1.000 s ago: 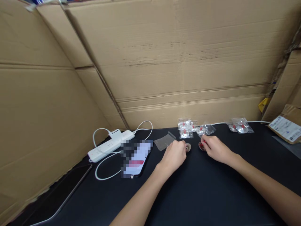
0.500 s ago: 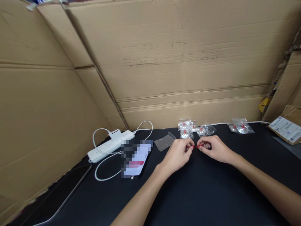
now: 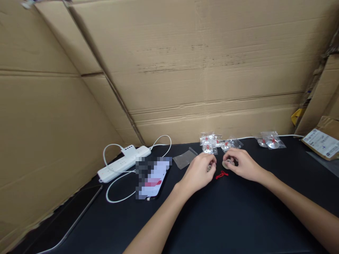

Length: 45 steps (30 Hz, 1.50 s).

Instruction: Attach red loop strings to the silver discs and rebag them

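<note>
So the red cord [image 3: 221,175] just came out of my fingers: half a second ago red bits poked from both hands, now it's lying loose on the black table [image 3: 238,218], just on the near side of the gap between them. I'd take that to mean the discs are off the cord. My hands are apart. Left hand [image 3: 200,170] is curled round one small metal disc [image 3: 209,168], mostly hidden, and right hand [image 3: 244,165] has the other disc [image 3: 227,164] between thumb and fingers. Just beyond sit bagged discs [image 3: 208,149] with red cords, with another bagged pair [image 3: 272,143] farther right. Left of me: a flat clear bag [image 3: 184,159], a phone [image 3: 155,180] (part blurred), then a white power strip [image 3: 124,165].
</note>
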Available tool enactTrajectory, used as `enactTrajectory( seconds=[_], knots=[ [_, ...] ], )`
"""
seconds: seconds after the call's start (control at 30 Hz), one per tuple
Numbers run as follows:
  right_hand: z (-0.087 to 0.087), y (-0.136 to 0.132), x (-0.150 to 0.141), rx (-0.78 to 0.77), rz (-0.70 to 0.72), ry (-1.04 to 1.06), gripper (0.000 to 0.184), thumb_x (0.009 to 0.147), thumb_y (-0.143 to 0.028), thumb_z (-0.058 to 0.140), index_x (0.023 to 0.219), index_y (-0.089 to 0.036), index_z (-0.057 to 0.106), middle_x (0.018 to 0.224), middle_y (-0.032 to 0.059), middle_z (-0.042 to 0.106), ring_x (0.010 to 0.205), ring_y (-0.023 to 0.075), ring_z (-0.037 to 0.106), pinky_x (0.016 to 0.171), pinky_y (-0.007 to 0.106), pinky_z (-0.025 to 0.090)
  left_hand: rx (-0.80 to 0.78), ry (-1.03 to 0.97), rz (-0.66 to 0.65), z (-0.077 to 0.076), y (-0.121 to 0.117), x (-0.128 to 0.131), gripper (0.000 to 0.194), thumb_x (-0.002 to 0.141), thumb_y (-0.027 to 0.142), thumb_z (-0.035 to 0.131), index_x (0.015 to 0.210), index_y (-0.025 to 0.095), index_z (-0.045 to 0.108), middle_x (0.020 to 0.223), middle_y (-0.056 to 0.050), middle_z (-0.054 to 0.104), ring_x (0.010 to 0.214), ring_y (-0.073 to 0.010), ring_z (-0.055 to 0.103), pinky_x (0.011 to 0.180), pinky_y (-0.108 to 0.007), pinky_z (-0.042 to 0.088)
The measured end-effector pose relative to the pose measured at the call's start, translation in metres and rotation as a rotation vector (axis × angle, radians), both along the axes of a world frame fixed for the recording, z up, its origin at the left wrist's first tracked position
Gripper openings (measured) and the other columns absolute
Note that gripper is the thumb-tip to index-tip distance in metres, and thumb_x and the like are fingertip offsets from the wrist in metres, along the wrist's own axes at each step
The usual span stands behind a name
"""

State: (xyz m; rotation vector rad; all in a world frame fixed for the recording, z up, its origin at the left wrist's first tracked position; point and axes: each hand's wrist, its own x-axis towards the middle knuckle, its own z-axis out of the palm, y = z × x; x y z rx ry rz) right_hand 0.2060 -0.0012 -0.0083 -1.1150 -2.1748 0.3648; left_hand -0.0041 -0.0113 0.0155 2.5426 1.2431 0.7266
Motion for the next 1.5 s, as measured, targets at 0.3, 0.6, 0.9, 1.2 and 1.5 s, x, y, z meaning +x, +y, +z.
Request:
enactTrajectory(
  seconds=[0.3,0.6,0.9,1.2,1.5],
  knots=[
    [-0.013,0.010,0.015,-0.076,-0.132,-0.157,0.013,0.084,-0.031,0.061,0.085,-0.018,0.060,0.088,0.0054,0.059,0.075,0.0166,0.055,0.069,0.029,0.042,0.033,0.260,0.141,-0.015,0.007,-0.009,0.018,0.088,0.028,0.051,0.092,0.014,0.062,0.098,-0.011,0.059,0.096,-0.0263,0.053,0.087,-0.039,0.043],
    [-0.013,0.011,0.013,-0.163,-0.155,-0.073,0.012,0.088,-0.027,0.052,0.079,-0.019,0.054,0.062,-0.0015,0.057,0.056,0.0134,0.052,0.055,0.025,0.035,-0.148,-0.039,0.156,-0.017,0.014,-0.011,0.007,0.087,0.017,0.051,0.089,0.017,0.058,0.079,-0.005,0.063,0.073,-0.0185,0.059,0.063,-0.027,0.039],
    [-0.002,0.003,0.009,0.039,-0.182,-0.104,0.007,0.086,-0.025,0.058,0.087,-0.020,0.063,0.083,0.0034,0.058,0.073,0.0162,0.056,0.069,0.029,0.042,-0.104,-0.102,0.203,-0.019,0.018,-0.010,0.014,0.084,0.014,0.051,0.076,0.017,0.063,0.065,-0.003,0.062,0.060,-0.0150,0.055,0.056,-0.026,0.033],
    [-0.005,-0.020,-0.025,0.034,0.149,-0.153,0.007,0.089,-0.025,0.061,0.089,-0.022,0.067,0.090,0.0043,0.057,0.089,0.0187,0.055,0.079,0.030,0.044,-0.296,-0.334,0.205,-0.022,0.025,-0.009,0.016,0.074,0.014,0.053,0.081,0.015,0.068,0.070,-0.003,0.069,0.063,-0.0155,0.062,0.057,-0.024,0.042],
    [0.000,-0.014,-0.024,-0.370,0.174,0.420,0.007,0.092,-0.027,0.049,0.091,-0.020,0.050,0.071,-0.0014,0.061,0.049,0.0096,0.055,0.046,0.022,0.041,-0.470,-0.476,0.163,-0.023,0.026,-0.006,0.014,0.075,0.013,0.052,0.081,0.015,0.065,0.066,-0.003,0.067,0.059,-0.0149,0.064,0.051,-0.022,0.045]
  ],
)
